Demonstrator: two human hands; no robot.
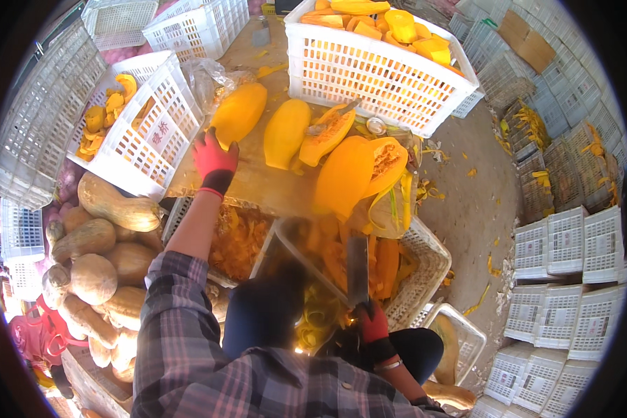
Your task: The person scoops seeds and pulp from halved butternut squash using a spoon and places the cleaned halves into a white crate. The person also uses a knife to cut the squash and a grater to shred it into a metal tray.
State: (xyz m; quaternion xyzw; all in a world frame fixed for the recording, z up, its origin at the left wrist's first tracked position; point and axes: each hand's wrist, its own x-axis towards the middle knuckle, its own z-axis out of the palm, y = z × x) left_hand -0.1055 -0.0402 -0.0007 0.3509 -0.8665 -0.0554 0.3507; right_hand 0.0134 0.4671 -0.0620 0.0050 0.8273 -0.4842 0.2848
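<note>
My left hand (216, 159), in a red and black glove, reaches forward over the wooden table (261, 180) with its fingers spread. Its fingertips are at the near end of a peeled pumpkin piece (242, 112); whether they press on it is unclear. Low by my knee, my right hand (373, 324) grips a cleaver, its broad blade (357, 269) pointing forward. Across the table lie another peeled piece (287, 133), a cut half with seeds showing (329, 136), a large peeled piece (344, 172) and a seedy cut piece (387, 164). A knife (349, 107) lies by the cut half.
White crates of pumpkin pieces stand at the far side (376, 68) and left (151, 125). Unpeeled pumpkins (94, 277) are heaped left. Below the table edge are a bin of pulp (243, 243) and a crate of pieces (423, 271). Stacked crates (546, 313) line the right.
</note>
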